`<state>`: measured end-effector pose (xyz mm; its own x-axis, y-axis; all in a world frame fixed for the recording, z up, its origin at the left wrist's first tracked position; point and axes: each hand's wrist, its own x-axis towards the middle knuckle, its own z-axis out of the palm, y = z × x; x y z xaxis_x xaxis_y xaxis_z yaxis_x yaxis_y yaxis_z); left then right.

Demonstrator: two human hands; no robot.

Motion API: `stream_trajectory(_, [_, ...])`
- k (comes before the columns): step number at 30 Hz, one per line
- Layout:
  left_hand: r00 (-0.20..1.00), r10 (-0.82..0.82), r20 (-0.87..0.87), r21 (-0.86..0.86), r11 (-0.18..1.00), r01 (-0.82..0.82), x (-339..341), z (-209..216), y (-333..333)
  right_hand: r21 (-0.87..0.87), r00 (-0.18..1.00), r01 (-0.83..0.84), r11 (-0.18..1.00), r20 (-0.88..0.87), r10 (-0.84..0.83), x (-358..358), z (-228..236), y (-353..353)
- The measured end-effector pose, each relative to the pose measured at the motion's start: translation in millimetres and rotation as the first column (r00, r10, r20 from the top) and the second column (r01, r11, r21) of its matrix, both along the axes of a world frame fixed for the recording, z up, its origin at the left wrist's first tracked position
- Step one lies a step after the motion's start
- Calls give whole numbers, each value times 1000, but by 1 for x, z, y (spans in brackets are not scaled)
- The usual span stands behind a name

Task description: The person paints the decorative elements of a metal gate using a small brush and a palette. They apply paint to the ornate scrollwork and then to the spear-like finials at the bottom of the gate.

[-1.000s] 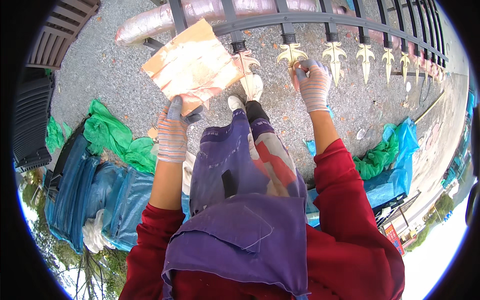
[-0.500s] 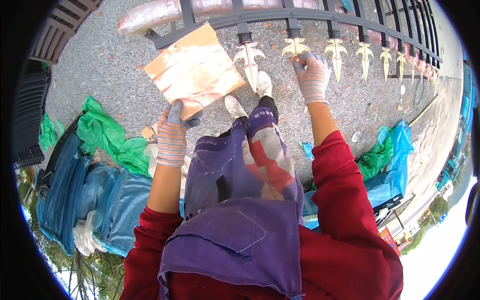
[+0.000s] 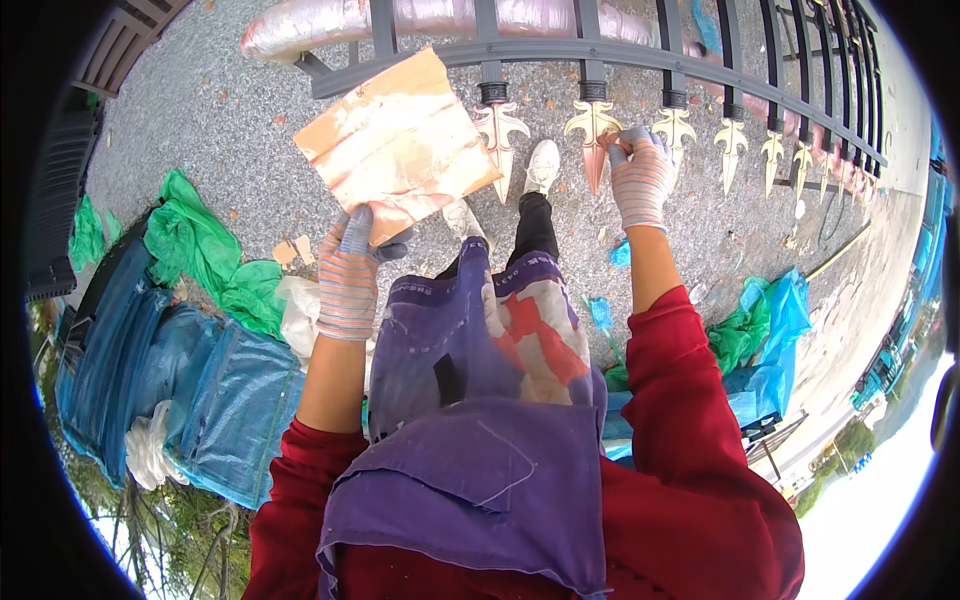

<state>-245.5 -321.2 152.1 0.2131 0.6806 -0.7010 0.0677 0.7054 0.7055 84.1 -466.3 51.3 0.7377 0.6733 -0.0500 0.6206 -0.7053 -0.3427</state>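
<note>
My left hand (image 3: 349,262), in a striped knit glove with grey fingertips, grips the lower edge of a creased tan cardboard sheet (image 3: 395,140), thumb on top. Shiny pale smears cover the sheet, which hides part of a fence rail. My right hand (image 3: 641,176), gloved alike, has its fingertips pinched just right of a spear-shaped finial (image 3: 592,135). A small brownish bit shows at those fingertips, too little to name. That finial's point looks coppery pink, while the spearhead (image 3: 498,133) to its left and the spearhead (image 3: 674,132) to its right look pale gold.
A black metal fence panel (image 3: 640,55) with several finials spans the far side. Behind it lies a plastic-wrapped bundle (image 3: 350,28). Green sheeting (image 3: 200,240) and blue-covered stacks (image 3: 240,420) are at left; blue plastic (image 3: 785,320) is at right. My shoes (image 3: 542,166) stand close to the finials.
My right hand has shifted from over the finial to its right side, uncovering its coppery point. The left hand still holds the cardboard sheet. The whole view has moved slightly.
</note>
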Motion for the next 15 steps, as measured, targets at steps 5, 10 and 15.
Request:
stream_trajectory(5, [996, 58, -65, 21, 998, -56, -10, -28, -7, 194, 997, -71, 978, 49, 63, 1, 14, 14])
stream_trajectory(10, [998, 66, -5, 15, 998, -65, 19, -7, -3, -26, 976, -190, 981, 100, 192, 0, 1, 30])
stream_trajectory(15, [995, 92, -35, 20, 996, -92, 13, -15, -5, 121, 992, -121, 985, -11, 123, 2, 7, 24])
